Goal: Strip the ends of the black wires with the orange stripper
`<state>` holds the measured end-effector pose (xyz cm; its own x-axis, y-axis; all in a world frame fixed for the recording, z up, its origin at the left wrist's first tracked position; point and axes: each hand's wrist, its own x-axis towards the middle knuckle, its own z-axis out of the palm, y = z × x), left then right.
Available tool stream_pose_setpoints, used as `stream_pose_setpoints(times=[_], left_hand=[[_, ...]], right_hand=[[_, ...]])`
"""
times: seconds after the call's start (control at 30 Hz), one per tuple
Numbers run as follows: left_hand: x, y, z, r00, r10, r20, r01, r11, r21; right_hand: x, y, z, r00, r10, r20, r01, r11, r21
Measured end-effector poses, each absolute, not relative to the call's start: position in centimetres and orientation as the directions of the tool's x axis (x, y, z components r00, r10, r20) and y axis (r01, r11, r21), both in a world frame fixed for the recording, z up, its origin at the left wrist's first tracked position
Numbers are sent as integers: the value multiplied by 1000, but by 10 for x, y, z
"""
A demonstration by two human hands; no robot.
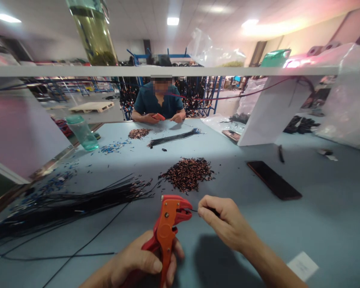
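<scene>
My left hand is wrapped round the handles of a red and orange wire stripper, held upright with its jaws facing right. My right hand pinches a thin black wire between thumb and fingers. The wire's visible end reaches the stripper's jaws; whether they grip it I cannot tell. Beyond the tool lies a heap of short copper and black offcuts. To the left, a long bundle of black wires stretches across the table, its bared ends toward the heap.
A black phone lies at the right, near a white paper label. Blue scraps and a green cup are at the left. Across the table a person holds a red tool. A shelf spans overhead.
</scene>
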<state>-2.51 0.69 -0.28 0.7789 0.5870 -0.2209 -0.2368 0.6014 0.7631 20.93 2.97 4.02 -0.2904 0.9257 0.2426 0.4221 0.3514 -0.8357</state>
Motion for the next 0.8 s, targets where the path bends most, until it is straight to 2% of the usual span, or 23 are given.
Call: stream_pose_setpoints(times=[0.33, 0.8], left_hand=[[-28, 7, -4, 787, 573, -229, -192, 581, 791], [-25, 3, 1, 775, 581, -249, -159, 561, 812]], right_hand=[[207, 27, 39, -328, 925, 192, 387, 316, -866], [206, 25, 40, -331, 921, 203, 375, 326, -868]])
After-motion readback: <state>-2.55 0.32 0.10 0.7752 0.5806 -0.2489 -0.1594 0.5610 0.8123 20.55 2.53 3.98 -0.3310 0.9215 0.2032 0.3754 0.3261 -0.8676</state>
